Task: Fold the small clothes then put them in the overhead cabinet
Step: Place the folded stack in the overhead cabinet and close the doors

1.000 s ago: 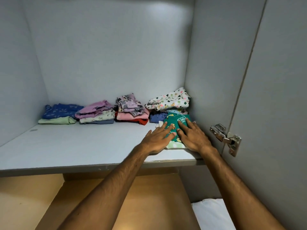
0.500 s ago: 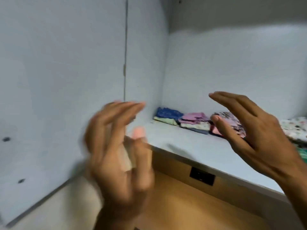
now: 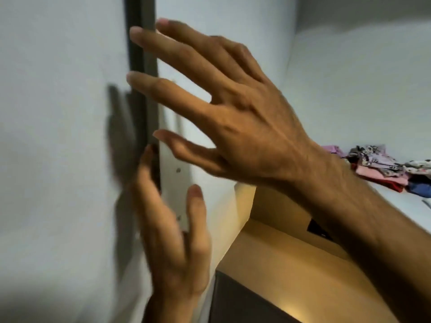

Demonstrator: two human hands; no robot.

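Observation:
My left hand [image 3: 172, 243] is raised with its fingers spread, its fingertips at the dark edge of the pale grey cabinet door [image 3: 58, 136] on the left. My right hand [image 3: 233, 113] hovers above it, fingers apart and pointing left toward the same door edge [image 3: 140, 89]. Neither hand holds anything. Folded small clothes [image 3: 382, 166] in pink, lilac, red and blue lie on the cabinet shelf [image 3: 408, 206] at the far right, partly cut off by the frame and by my right forearm.
The cabinet's grey back wall [image 3: 361, 89] fills the upper right. A tan wooden surface [image 3: 291, 264] lies below the shelf, with a dark panel [image 3: 245, 304] at the bottom. The view is blurred by motion.
My hands left the green folded garment on the shelf and swung left with my head. Both now reach the left cabinet door's edge, and the clothes have slid to the frame's right.

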